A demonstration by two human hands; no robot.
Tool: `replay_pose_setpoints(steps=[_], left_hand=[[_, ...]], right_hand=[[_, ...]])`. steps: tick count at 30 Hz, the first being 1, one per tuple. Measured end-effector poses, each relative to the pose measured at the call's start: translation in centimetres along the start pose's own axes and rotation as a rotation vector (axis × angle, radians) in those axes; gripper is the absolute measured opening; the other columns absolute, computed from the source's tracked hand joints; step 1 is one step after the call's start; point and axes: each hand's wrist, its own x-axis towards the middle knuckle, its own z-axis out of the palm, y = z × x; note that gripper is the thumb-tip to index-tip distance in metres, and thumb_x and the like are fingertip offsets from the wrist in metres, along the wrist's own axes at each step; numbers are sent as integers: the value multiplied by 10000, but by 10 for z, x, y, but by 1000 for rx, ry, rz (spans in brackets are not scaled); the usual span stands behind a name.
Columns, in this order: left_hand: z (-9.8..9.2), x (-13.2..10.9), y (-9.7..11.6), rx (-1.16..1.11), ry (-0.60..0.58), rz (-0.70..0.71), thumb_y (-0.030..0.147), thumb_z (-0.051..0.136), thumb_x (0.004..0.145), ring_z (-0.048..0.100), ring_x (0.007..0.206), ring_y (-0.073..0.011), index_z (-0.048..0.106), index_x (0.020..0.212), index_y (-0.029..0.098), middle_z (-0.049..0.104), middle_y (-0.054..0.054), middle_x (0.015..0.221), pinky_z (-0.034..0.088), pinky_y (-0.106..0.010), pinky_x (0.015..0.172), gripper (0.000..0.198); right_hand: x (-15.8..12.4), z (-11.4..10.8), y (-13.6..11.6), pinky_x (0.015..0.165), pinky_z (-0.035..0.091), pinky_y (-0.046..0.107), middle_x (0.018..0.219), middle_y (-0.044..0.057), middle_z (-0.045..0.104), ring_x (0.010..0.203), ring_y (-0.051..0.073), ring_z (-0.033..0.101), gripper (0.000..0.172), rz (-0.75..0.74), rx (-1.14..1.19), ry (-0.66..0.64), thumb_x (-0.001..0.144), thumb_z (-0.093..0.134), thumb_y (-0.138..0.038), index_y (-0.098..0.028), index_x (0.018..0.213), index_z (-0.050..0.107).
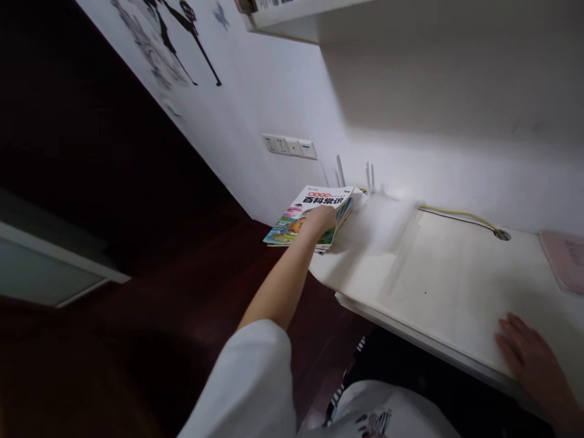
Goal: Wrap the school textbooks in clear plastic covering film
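Observation:
At the left end of the white desk point(429, 267), my left hand point(322, 220) is closed at the right edge of a stack of picture books point(292, 222). The top book has a colourful cover with large Chinese characters. Part of the stack juts past the desk's left end, and my fingertips are hidden from view. Far to the right, my right hand point(527, 350) lies on the desktop near its front edge, fingers stretched out and holding nothing.
Thin upright antennas point(340, 171) rise behind the books, near a blurred white shape point(387, 222). A yellow cable point(460, 213) runs to a round desk hole point(502, 235). A pink item point(566, 258) lies at right. Sockets point(289, 146) and a shelf point(292, 18) are on the wall.

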Motion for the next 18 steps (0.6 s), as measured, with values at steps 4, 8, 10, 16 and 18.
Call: replay_pose_setpoints(steps=[4,8,10,16,18], left_hand=[[-18,-15,3,95,65,-3,154,400,822,611,1013,-327,584,1123,29,635,-263,1072,463,-410,834,374],[-46,-43,-10,172,152,-53,176,342,867,622,975,-329,517,1185,52,640,-241,1048,474,-432,799,384],[-64,-63,-18,216,209,-100,178,326,881,633,933,-328,498,1200,74,651,-215,1015,490,-432,755,378],[-105,-131,-21,200,381,-141,181,382,889,641,811,-217,427,1315,175,666,-76,945,505,-395,736,429],[-107,-144,-19,66,456,-175,244,447,874,625,736,-168,472,1292,207,654,-18,883,509,-373,739,420]], right_hand=[[3,-4,-6,946,411,493,1158,122,636,1188,290,506,363,-25,-17,21,924,324,-351,-202,987,648],[11,-10,-17,943,414,477,1164,136,627,1158,283,529,379,57,-14,77,918,335,-401,-192,1066,614],[13,-11,-20,948,408,477,1173,143,622,1158,284,529,387,76,-9,77,919,334,-410,-184,1083,601],[18,-12,-26,969,393,448,1222,162,595,1174,270,519,413,140,-24,61,915,371,-430,-137,1118,580],[20,-15,-29,985,381,437,1241,158,586,1187,262,509,398,157,-33,49,918,384,-409,-130,1125,579]])
